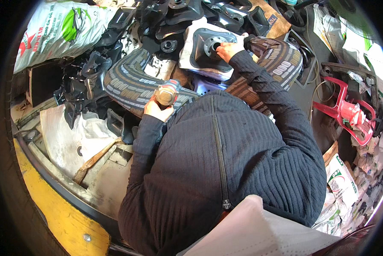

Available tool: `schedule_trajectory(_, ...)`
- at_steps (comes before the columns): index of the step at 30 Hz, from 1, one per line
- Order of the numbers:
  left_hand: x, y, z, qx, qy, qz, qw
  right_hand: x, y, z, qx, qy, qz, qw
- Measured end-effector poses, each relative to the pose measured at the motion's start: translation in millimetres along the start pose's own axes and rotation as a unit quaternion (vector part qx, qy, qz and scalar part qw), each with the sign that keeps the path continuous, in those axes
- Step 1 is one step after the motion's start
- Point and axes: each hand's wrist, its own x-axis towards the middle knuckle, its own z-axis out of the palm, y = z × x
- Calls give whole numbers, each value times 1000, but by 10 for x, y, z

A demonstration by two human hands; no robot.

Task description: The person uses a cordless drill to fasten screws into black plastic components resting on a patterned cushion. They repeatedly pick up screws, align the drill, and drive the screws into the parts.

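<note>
My left hand [158,110] is closed around a round, tan-ended thing [166,94] with red and blue-grey on its side, held over my left thigh. Its exact kind I cannot make out. Between my knees a black moulded part [201,59] with a square flange and a grey, holed metal ring at its centre lies on a white cloth [189,36]. My right hand [230,51] reaches over my right leg to that ring, its fingers bent at the edge of the central hole. The fingertips are partly hidden.
Similar black parts [178,16] are piled in front of me and on the left [95,66]. A white printed sack [63,30] lies at the far left. A red plastic chair [343,113] is on the right. A yellow panel [59,205] runs along the lower left.
</note>
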Motion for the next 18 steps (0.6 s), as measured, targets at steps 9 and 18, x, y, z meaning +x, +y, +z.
schedule_trajectory(9, 34, 394, -357, -241, -17, 2, 970, -22, -5, -16, 26, -13, 13, 999)
schedule_trajectory(18, 200, 860, -465, -117, -24, 182, 976, -259, 68, -111, 690, 58, 282, 664)
